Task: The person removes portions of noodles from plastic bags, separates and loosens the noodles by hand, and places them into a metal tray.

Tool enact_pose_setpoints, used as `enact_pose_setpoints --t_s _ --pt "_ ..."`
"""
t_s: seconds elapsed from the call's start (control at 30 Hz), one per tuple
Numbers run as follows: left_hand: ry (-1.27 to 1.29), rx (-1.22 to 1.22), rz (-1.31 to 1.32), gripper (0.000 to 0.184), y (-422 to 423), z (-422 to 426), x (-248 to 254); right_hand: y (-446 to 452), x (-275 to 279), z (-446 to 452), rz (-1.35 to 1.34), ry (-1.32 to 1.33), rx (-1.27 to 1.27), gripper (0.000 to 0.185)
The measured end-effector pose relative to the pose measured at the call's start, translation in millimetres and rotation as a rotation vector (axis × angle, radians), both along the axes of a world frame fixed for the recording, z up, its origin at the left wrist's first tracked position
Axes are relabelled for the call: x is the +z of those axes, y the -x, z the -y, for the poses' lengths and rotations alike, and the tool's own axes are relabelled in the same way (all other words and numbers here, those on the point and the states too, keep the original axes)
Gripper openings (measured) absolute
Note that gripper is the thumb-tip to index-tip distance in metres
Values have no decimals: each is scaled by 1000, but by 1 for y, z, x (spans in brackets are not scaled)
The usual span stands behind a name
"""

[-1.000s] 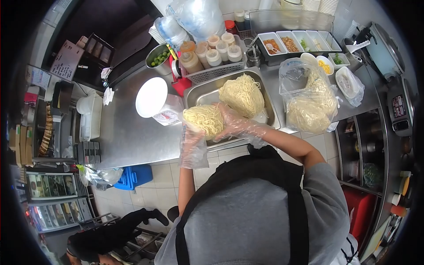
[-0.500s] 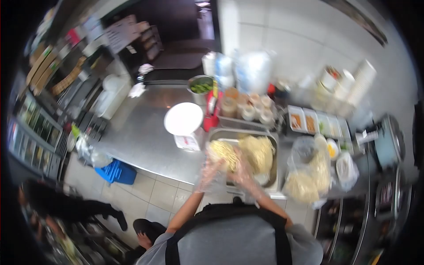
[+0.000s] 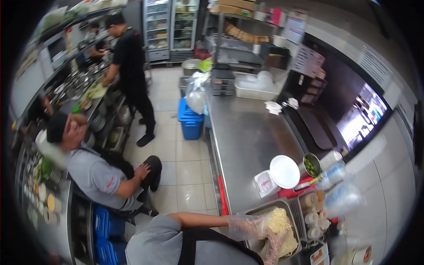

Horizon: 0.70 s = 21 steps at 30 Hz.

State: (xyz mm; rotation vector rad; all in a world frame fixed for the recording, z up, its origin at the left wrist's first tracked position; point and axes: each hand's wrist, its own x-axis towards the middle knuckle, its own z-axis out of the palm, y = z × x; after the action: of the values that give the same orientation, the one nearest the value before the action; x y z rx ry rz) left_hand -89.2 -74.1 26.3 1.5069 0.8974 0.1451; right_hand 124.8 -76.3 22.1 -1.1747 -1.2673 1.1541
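Observation:
At the lower right, my left hand [image 3: 255,226], in a clear plastic glove, is wrapped round one side of a clump of yellow noodles [image 3: 278,221]. My right hand [image 3: 274,248], gloved the same way, holds the clump from its near side. Both hands are over a metal tray [image 3: 293,210]. A second mass of noodles [image 3: 290,244] lies in the tray, partly hidden by my hands. Just beyond the tray stands a scale [image 3: 265,183] with a round white plate [image 3: 284,172] on it.
Squeeze bottles [image 3: 312,218] fill a basket beside the tray. Green limes are in a metal pot [image 3: 311,164]. A seated person [image 3: 99,172] and a standing person [image 3: 131,66] are at the left. Blue bins [image 3: 191,123] stand on the floor by the steel counter [image 3: 247,132].
The view has swung left, so the counter and tray now appear at the right and two people have come into full view. The noodle clump is still between my hands.

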Motion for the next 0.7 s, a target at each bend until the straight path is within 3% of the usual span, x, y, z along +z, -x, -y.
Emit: enact_pose_setpoints --t_s 0.13,0.2,0.4,0.57,0.7 --pt "-157 9 -102 120 -21 -10 -41 -7 4 -7 49 33 36 89" --pt "-155 20 -119 116 -24 -9 -41 -11 0 -10 82 -21 63 83" --pt "-517 92 -39 95 -22 6 -31 -4 9 -9 -110 17 161 82" --pt "-128 124 453 96 -26 -6 -30 -8 -6 -16 -104 -18 161 85" --pt "-132 149 460 97 -29 -7 -38 -9 2 -17 -76 -21 188 86"
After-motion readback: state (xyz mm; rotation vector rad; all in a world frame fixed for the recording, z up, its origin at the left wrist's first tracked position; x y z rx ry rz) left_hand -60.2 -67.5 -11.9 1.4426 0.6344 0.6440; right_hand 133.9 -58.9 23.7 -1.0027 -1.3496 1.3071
